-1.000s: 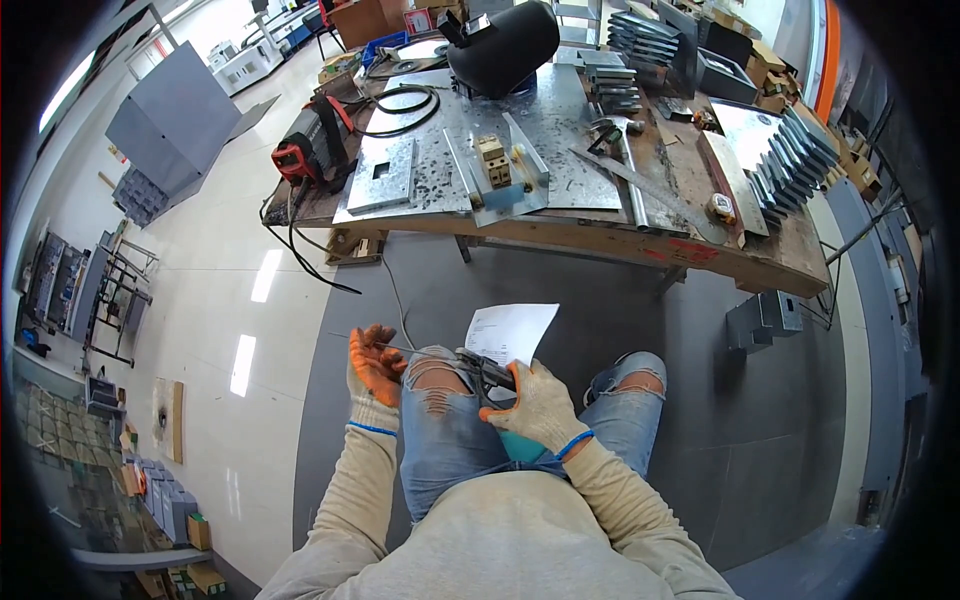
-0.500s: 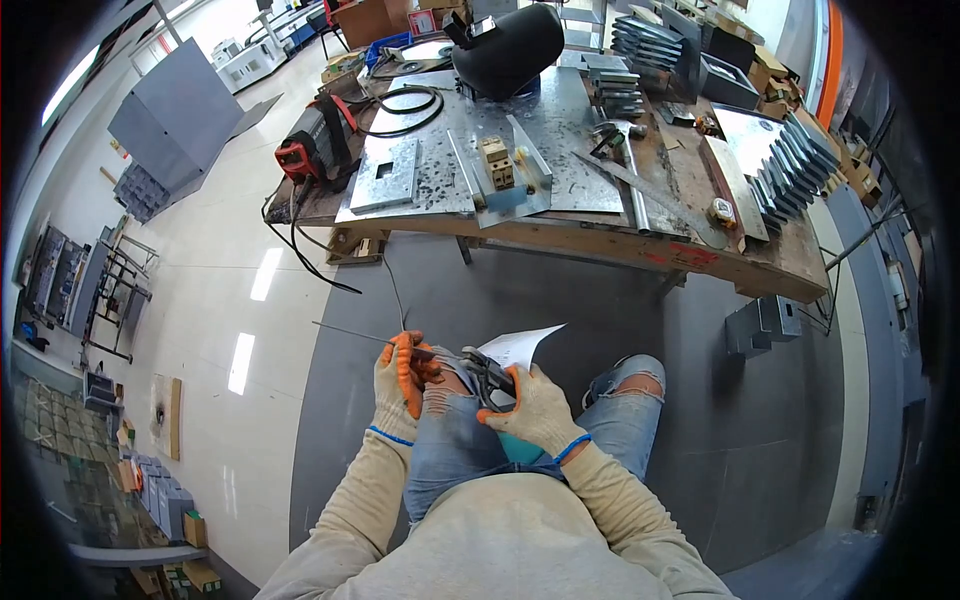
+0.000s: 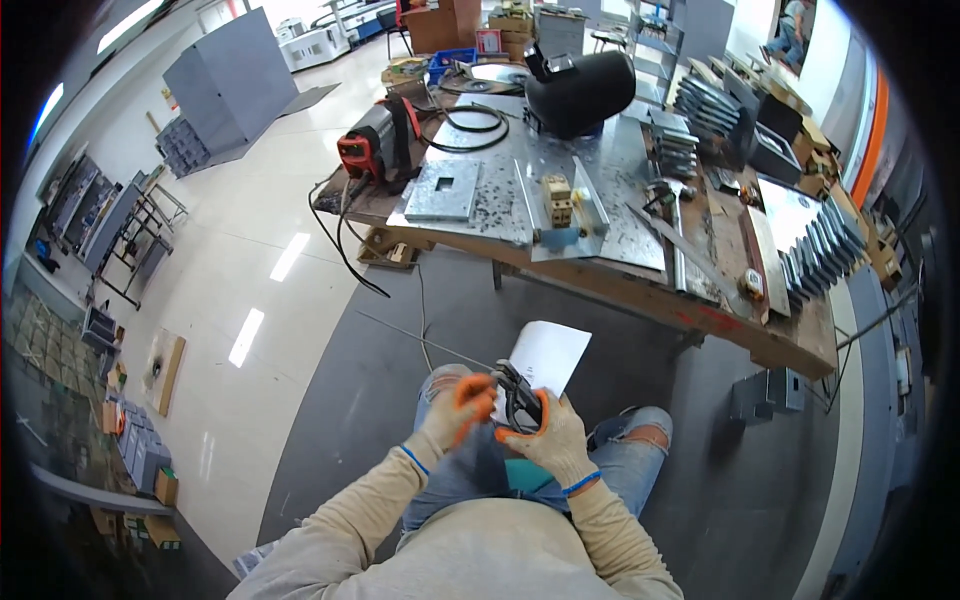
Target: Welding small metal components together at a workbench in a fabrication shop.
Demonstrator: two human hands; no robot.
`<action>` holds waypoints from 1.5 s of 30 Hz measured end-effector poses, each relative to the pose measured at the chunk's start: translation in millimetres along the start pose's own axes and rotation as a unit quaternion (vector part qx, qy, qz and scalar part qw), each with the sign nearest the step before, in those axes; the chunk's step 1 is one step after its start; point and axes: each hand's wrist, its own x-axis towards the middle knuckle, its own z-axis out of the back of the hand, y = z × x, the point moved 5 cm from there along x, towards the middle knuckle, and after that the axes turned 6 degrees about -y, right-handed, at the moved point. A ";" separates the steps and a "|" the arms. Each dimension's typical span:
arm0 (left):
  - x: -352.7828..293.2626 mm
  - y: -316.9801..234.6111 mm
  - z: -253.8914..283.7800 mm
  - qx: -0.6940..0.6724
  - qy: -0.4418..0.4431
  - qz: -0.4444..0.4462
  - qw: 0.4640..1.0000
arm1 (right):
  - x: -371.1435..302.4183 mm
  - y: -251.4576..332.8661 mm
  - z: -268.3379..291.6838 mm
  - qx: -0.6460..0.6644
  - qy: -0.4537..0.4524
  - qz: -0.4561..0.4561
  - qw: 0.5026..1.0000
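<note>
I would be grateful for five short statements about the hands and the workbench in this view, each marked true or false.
1. The right hand holds a dark tool. True.
2. The left hand is ungloved. False: it wears a pale glove with orange on the palm and fingers.
3. A thin rod extends leftward from near the tool's head. True.
4. The black helmet sits beneath the workbench. False: it rests on top.
5. The tape measure lies to the left of the hammer. False: it lies to the right.
</note>
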 end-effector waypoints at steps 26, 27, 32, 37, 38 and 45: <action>-16.8 100.3 -21.8 0.086 0.070 0.110 0.988 | 3.4 3.0 -3.1 -0.006 0.139 -0.043 0.989; -14.7 101.9 -21.1 0.047 0.030 0.093 0.994 | 5.2 8.3 -4.5 -0.010 0.155 -0.046 0.987; -11.6 90.9 -34.2 -0.034 -0.091 0.122 0.988 | -1.2 -20.1 -13.8 0.047 0.176 -0.067 0.981; -15.4 24.1 -47.6 -0.125 -0.090 0.022 0.988 | 1.3 -54.4 23.3 0.441 -0.064 -0.108 0.889; -9.9 10.3 -47.0 -0.168 -0.075 0.022 0.983 | 0.5 -66.3 37.2 0.457 -0.084 -0.102 0.879; 16.1 -28.4 -12.8 -0.343 -0.066 -0.060 0.935 | -43.3 -191.8 95.7 0.327 -0.195 -0.112 0.918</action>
